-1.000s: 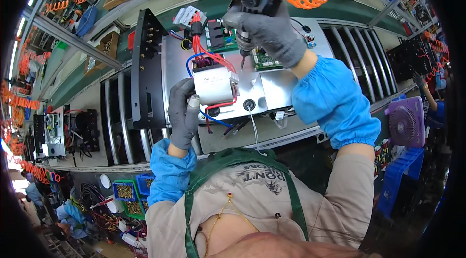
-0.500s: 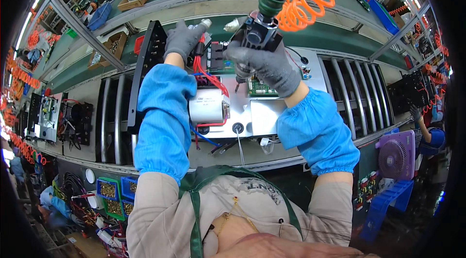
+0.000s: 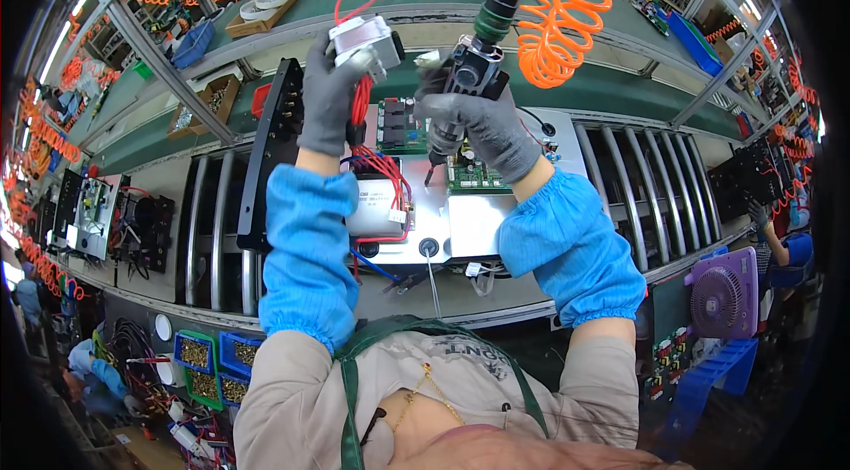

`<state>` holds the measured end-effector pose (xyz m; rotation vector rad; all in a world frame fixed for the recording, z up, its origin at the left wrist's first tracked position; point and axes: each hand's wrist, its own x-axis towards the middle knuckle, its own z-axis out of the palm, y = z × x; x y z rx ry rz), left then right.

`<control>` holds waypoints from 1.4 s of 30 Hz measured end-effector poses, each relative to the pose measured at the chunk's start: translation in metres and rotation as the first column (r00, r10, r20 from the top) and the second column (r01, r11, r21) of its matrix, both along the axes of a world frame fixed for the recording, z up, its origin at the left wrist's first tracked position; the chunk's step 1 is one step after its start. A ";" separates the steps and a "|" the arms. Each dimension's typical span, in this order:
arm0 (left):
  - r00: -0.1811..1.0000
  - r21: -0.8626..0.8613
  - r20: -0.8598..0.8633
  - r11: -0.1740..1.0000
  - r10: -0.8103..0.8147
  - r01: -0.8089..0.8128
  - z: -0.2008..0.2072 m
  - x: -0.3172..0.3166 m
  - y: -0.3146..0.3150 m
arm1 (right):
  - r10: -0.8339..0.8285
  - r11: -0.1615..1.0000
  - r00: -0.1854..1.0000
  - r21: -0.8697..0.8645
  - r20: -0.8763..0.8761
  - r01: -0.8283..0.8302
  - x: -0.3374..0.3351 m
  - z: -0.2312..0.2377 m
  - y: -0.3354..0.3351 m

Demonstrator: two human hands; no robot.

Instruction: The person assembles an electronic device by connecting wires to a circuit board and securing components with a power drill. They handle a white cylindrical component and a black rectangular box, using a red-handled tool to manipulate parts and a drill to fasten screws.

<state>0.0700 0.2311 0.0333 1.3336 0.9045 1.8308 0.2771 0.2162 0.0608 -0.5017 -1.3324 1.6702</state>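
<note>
My left hand [image 3: 328,107], in a grey glove, is closed on a small boxy metal-and-white component with red wires [image 3: 365,41], probably a transformer. It is raised above the far side of a silver metal chassis [image 3: 425,227]. My right hand [image 3: 491,129], also gloved, grips a power screwdriver [image 3: 476,72]. Its bit points down over the chassis, between a large silver cylinder [image 3: 370,203] and a green circuit board [image 3: 474,173]. Whether the bit touches anything I cannot tell. A second board with black blocks [image 3: 400,125] sits farther back. Red wires [image 3: 361,107] hang below my left hand.
An orange coiled hose [image 3: 567,10] hangs by the screwdriver. A black upright panel [image 3: 273,151] stands along the chassis's left side. Rollers [image 3: 651,178] run on both sides. A cardboard box of small parts [image 3: 208,107] sits back left; a purple fan [image 3: 719,297] stands right.
My left hand has risen and moved away from me, bringing the boxy component and its red wires up into sight. The screwdriver in my right hand has shifted slightly down and toward me.
</note>
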 end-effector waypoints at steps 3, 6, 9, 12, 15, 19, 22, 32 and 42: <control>0.859 0.139 0.344 0.925 -0.380 0.354 -0.012 -0.002 -0.031 | 0.007 1.000 1.000 -0.005 -0.030 -0.008 0.002 0.002 0.004; 0.580 0.281 0.488 0.747 -0.652 0.603 -0.034 -0.013 -0.049 | 0.029 0.999 1.000 -0.025 -0.011 -0.029 -0.003 0.007 0.005; 0.495 0.219 0.543 0.684 -0.678 0.696 -0.048 -0.020 -0.060 | 0.268 0.961 0.960 -0.051 -0.085 -0.273 -0.006 0.017 0.011; 0.502 0.205 0.474 0.645 -0.724 0.736 -0.053 -0.026 -0.061 | 0.358 0.933 0.933 -0.036 -0.033 -0.359 -0.007 0.019 0.023; 0.818 0.119 0.183 0.838 -0.545 0.532 -0.043 -0.021 -0.065 | 0.424 0.905 0.906 0.044 -0.010 -0.423 -0.015 0.019 0.025; 0.950 0.075 -0.038 0.949 0.311 -0.307 -0.014 -0.001 -0.094 | 0.308 0.951 0.947 0.004 0.089 -0.310 -0.013 0.011 0.023; 0.501 0.566 -0.399 0.637 0.768 -0.524 -0.026 -0.002 -0.135 | 0.258 0.966 0.963 -0.043 0.076 -0.255 -0.018 0.018 0.012; 0.865 0.221 -0.077 0.854 0.496 -0.471 -0.014 0.017 -0.119 | 0.178 0.984 0.979 -0.008 0.102 -0.178 -0.022 0.046 -0.026; 0.753 0.010 0.644 0.985 -0.136 0.170 -0.069 0.000 -0.143 | 0.194 0.964 0.924 0.111 0.330 -0.242 -0.030 0.039 -0.043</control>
